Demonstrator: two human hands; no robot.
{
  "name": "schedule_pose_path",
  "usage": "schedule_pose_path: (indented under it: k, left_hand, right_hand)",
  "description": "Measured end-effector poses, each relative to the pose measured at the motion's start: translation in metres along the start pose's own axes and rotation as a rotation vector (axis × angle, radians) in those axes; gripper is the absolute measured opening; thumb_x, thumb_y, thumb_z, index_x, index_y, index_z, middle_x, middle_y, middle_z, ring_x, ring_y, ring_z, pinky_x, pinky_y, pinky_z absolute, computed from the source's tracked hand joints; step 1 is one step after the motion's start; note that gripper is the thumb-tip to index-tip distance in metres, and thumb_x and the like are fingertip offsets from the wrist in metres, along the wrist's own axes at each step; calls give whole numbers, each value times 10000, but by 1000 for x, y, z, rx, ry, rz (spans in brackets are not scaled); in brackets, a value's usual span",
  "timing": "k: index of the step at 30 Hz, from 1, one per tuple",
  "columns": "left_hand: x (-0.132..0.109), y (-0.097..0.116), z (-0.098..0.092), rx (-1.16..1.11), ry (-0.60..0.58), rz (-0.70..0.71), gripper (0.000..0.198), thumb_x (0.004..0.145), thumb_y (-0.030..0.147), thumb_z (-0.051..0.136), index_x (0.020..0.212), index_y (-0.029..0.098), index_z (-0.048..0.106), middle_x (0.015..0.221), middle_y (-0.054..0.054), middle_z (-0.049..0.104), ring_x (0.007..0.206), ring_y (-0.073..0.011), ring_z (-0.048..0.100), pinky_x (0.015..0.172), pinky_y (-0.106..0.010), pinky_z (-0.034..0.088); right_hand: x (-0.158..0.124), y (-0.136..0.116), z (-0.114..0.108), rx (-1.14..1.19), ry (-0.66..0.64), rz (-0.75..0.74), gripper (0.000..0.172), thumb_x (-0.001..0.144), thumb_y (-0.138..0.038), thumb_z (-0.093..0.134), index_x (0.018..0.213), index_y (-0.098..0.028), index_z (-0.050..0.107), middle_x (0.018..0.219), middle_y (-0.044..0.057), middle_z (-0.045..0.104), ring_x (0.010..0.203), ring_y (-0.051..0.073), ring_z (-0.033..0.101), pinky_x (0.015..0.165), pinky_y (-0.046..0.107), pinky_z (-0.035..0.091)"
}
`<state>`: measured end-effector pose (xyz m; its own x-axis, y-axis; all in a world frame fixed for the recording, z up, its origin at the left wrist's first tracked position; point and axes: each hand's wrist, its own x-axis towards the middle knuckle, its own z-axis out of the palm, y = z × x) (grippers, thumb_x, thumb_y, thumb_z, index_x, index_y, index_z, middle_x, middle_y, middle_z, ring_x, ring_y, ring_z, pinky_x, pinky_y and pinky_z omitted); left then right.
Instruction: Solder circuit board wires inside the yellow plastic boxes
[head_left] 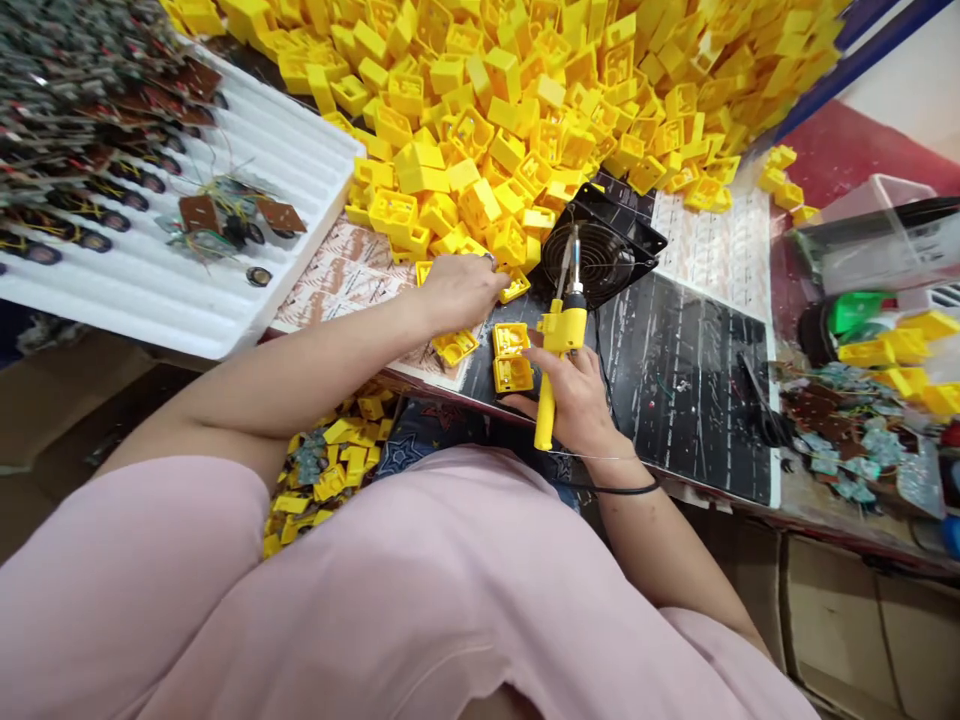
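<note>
I had the yellow soldering iron (564, 328) in the right hand (574, 390), near the table's front edge, its tip pointing away from the body and a little upward. The right fingers were wrapped around the handle, while a fingertip reached the right edge of a two-part yellow casing (513, 375); whether it pressed there I couldn't tell. That casing sat just left of the iron, its hollow side up.

The left hand (465, 290) was spread low over the work, palm down, its fingertips at another yellow piece (515, 288). From my view I couldn't tell whether those fingers were pinched on it or only resting against it. A further yellow unit (454, 348) lay under that hand, nearer the body.

Beyond the iron's tip I saw a black fan (600, 250), tilted on the table, with a streaked dark board (675, 380) to its right. Behind everything rose a big heap of yellow casings (487, 110). A ridged white foam tray (315, 185) stood at left, loaded with wired circuit assemblies (225, 215). Far right, I made out loose circuit boards (847, 440), a green object (856, 312) and a clear plastic box (862, 225). More yellow parts (341, 465) lay below table level, beside the lap.
</note>
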<state>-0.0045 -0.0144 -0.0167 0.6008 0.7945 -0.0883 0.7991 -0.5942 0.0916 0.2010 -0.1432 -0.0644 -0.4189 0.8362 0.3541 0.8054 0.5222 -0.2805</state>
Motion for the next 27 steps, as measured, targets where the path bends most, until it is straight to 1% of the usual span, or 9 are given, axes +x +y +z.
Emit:
schedule_pose_path:
  k: [3, 6, 9, 13, 17, 20, 23, 25, 27]
  left_hand:
    - [9, -9, -3, 26, -73, 24, 347, 1037, 197, 471, 1235, 206, 756, 1200, -142, 752, 1193, -361, 711, 895, -436, 576]
    - [12, -23, -9, 60, -152, 78, 274, 958, 184, 589, 1139, 242, 787, 1061, -74, 761, 1099, -305, 731, 899, -384, 563]
    - [12, -29, -9, 93, -160, 100, 331, 915, 149, 589, 1158, 251, 789, 991, -41, 766, 1032, -255, 739, 900, -340, 560]
    - [13, -13, 1, 45, -141, 123, 386, 979, 156, 487, 1232, 207, 775, 1124, -76, 790, 1103, -254, 749, 954, -341, 577]
    - [10, 1, 2, -108, -134, 92, 414, 982, 144, 483, 1283, 188, 764, 1217, -83, 788, 1197, -275, 738, 1033, -365, 571]
    - [-6, -9, -7, -242, -67, -18, 444, 988, 165, 475, 1341, 225, 737, 1277, -43, 773, 1265, -279, 711, 1104, -404, 537]
    - [-37, -27, -9, -240, 39, -101, 423, 990, 274, 513, 1363, 284, 712, 1344, -12, 739, 1330, -304, 666, 1168, -477, 487]
    - [-60, -35, -3, -183, -26, 12, 452, 971, 370, 590, 1402, 274, 686, 1463, -43, 683, 1363, -331, 637, 1179, -493, 485]
    - [-79, -37, 5, -117, -105, 180, 509, 985, 362, 587, 1470, 221, 640, 1568, -99, 608, 1402, -336, 607, 1194, -471, 485]
  right_hand:
    - [9, 6, 0, 58, -51, -71, 516, 935, -483, 771, 1375, -289, 582, 1253, 89, 748, 1222, 312, 670, 1174, 535, 477]
    - [9, 10, 3, 92, -64, -91, 471, 953, -436, 749, 1362, -270, 582, 1137, 78, 758, 1087, 289, 699, 1110, 512, 528]
    - [4, 10, 5, 104, -53, -92, 405, 981, -396, 710, 1344, -264, 591, 1082, 77, 750, 1051, 284, 704, 1027, 469, 573]
    - [1, 8, 7, 115, -58, -79, 414, 983, -397, 711, 1360, -270, 595, 1123, 88, 747, 1020, 275, 714, 902, 403, 610]
    - [1, 6, 11, 137, -57, -89, 359, 997, -435, 701, 1313, -281, 627, 1049, 66, 755, 946, 254, 719, 830, 368, 617]
    - [-2, 6, 12, 162, -15, -94, 444, 972, -527, 724, 1312, -263, 620, 1097, 92, 760, 966, 268, 729, 841, 382, 621]
    - [-6, 10, 6, 181, 33, -91, 555, 938, -597, 738, 1341, -245, 587, 1143, 121, 760, 1022, 297, 747, 881, 414, 629]
    - [-6, 14, 2, 183, 41, -89, 571, 934, -610, 734, 1348, -252, 570, 1139, 116, 762, 1070, 314, 751, 927, 444, 630]
    - [-4, 17, -3, 183, 44, -104, 557, 940, -585, 741, 1352, -259, 556, 1164, 116, 760, 1118, 325, 748, 968, 472, 625]
